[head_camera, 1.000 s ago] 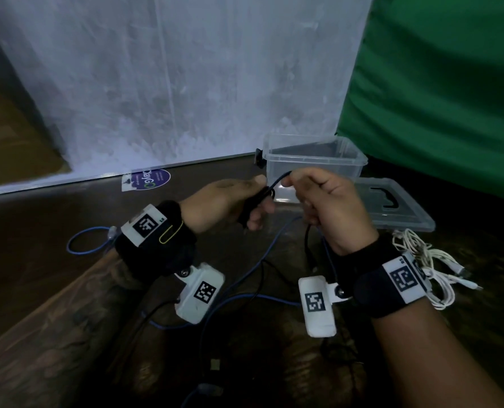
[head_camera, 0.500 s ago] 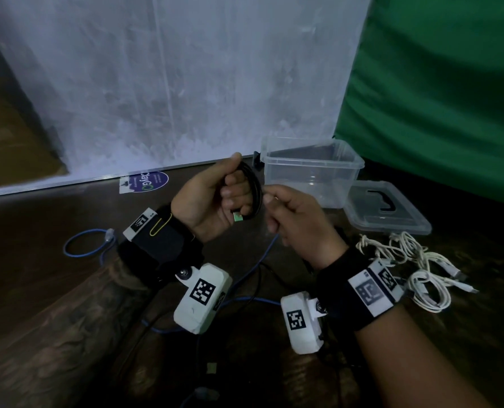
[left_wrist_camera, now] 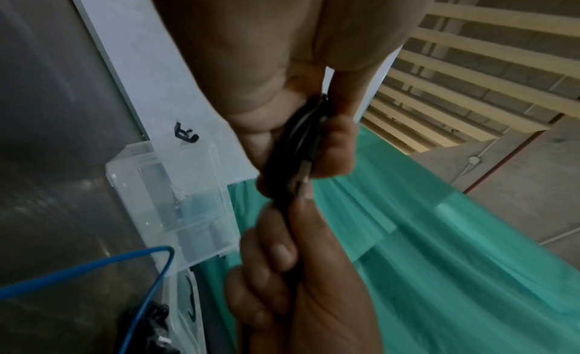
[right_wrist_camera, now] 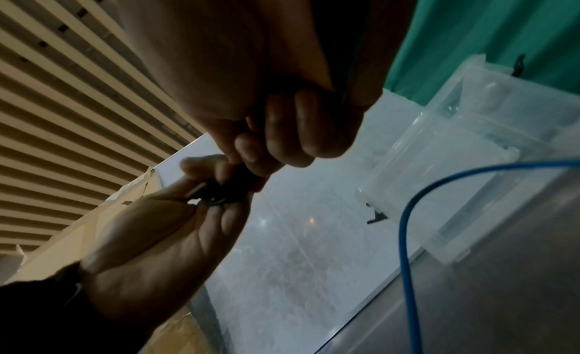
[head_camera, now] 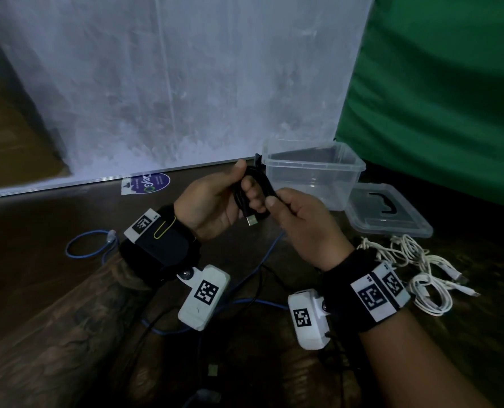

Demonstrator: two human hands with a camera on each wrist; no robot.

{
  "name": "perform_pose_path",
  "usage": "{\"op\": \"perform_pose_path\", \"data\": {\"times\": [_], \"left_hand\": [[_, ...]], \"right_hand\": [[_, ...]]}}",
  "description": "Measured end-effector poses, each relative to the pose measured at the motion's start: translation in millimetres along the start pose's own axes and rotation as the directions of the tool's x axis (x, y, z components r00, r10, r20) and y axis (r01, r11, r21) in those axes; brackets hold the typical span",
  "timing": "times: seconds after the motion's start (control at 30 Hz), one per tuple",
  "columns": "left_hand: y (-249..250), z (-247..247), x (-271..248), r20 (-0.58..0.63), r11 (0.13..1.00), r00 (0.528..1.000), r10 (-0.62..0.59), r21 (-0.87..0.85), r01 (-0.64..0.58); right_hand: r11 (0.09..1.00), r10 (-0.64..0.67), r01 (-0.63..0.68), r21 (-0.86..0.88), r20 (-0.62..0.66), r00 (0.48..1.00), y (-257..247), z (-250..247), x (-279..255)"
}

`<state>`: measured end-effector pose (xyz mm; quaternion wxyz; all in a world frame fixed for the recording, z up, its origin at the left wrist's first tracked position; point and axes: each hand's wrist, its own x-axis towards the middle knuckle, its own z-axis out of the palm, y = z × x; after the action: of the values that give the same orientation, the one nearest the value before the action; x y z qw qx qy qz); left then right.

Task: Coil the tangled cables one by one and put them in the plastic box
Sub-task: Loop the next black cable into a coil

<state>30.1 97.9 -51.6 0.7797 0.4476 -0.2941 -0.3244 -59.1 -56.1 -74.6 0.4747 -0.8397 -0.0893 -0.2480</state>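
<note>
We cannot follow the black cable (head_camera: 252,188) where it passes under the fingers of the left hand (head_camera: 215,201), nor count its loops. The right hand (head_camera: 300,225) covers its other run. The blue cable (head_camera: 253,272) vanishes beneath our forearms, and the tangle at the bottom edge is too dark to sort out.

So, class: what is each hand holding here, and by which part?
Both hold the black cable. The left hand grips its coiled loops near the USB plug; the right hand pinches the loose strand beside the coil.
</note>
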Motion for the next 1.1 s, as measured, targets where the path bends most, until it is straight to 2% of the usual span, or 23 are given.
{"op": "perform_pose_path", "data": {"times": [0.07,0.17,0.23,0.3,0.33,0.47,0.53,0.63,0.7,0.77,0.83,0.87,0.97,1.1], "left_hand": [[-1,1,0,-0.027,0.998,0.999,0.022,0.053,-0.021],[-3,6,0,-0.065,1.000,0.998,0.003,-0.029,-0.004],[-2,7,1,-0.104,0.998,0.995,-0.005,-0.055,-0.001],[-2,3,2,-0.151,0.999,0.988,0.020,-0.042,-0.027],[-2,0,4,-0.171,0.999,0.984,0.038,-0.016,-0.041],[-8,-9,6,-0.188,0.982,0.977,0.099,0.179,-0.065],[-7,-11,6,-0.186,0.983,0.977,0.103,0.167,-0.072],[-4,-10,6,-0.179,0.993,0.980,0.088,0.098,-0.071],[-5,-8,5,-0.154,0.999,0.987,0.050,0.023,-0.047],[-6,-6,4,-0.128,0.999,0.992,0.014,-0.043,-0.019],[-10,-6,4,-0.093,0.998,0.995,-0.023,-0.065,0.017],[-12,-6,5,-0.078,0.997,0.996,-0.039,-0.066,0.034],[-19,-6,6,-0.045,0.996,0.997,-0.062,-0.068,0.059],[-21,-3,3,-0.002,0.983,0.995,-0.097,-0.154,0.096]], "right_hand": [[0.999,-0.011,0.012,0.031,-0.019,1.000,0,-4,1],[0.999,0.031,-0.031,-0.017,0.004,0.999,6,-2,4],[0.989,0.110,-0.114,0.097,0.045,0.993,10,1,4],[0.945,0.177,-0.208,0.252,0.140,0.974,11,0,5],[0.931,0.190,-0.240,0.276,0.196,0.962,12,-1,5],[0.962,0.215,-0.260,0.083,0.353,0.911,16,-13,1],[0.955,0.256,-0.293,0.041,0.380,0.889,19,-19,0],[0.928,0.279,-0.354,0.116,0.413,0.867,23,-20,1],[0.920,0.284,-0.349,0.176,0.311,0.907,27,-18,2],[0.921,0.294,-0.304,0.244,0.080,0.953,31,-18,5],[0.898,0.314,-0.259,0.356,-0.103,0.944,32,-18,8],[0.881,0.326,-0.241,0.408,-0.153,0.933,32,-17,9],[0.837,0.346,-0.207,0.507,-0.196,0.918,29,-17,11],[0.779,0.357,-0.217,0.589,-0.132,0.925,23,-13,9]]}}
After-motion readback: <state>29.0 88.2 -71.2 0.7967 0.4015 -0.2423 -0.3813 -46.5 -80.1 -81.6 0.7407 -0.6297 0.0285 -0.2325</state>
